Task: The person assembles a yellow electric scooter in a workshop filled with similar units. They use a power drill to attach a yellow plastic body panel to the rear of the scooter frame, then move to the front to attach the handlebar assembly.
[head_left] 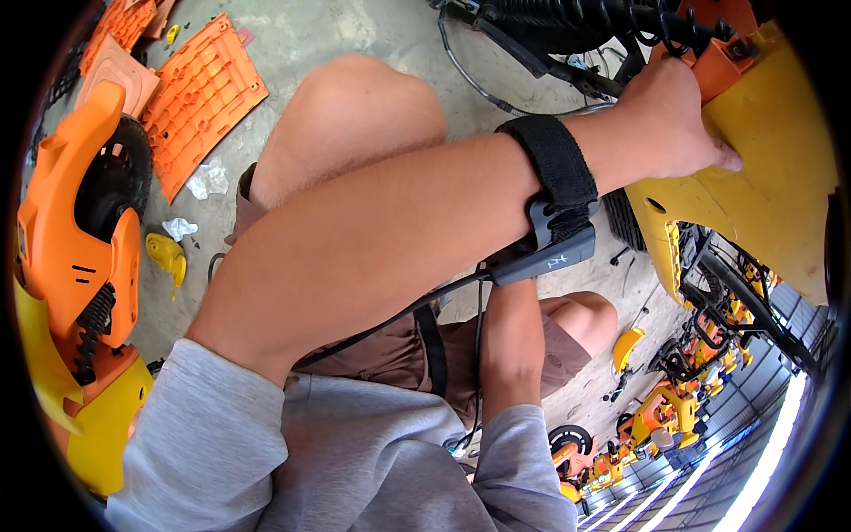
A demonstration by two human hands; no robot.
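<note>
My left arm reaches across to the upper right, with a black strap and a dark device on the wrist. My left hand is closed against a yellow body panel of a vehicle, beside an orange part. One fingertip rests on the yellow surface. Its other fingers are curled out of sight, so what they grip cannot be made out. Next to the hand is a black coil spring. My right forearm goes up beneath the left one, which hides my right hand completely.
At the left stands an orange and yellow vehicle with a black wheel. An orange ribbed panel, a yellow part and crumpled plastic lie on the concrete floor. A black cable hangs ahead. Several yellow vehicles line the right.
</note>
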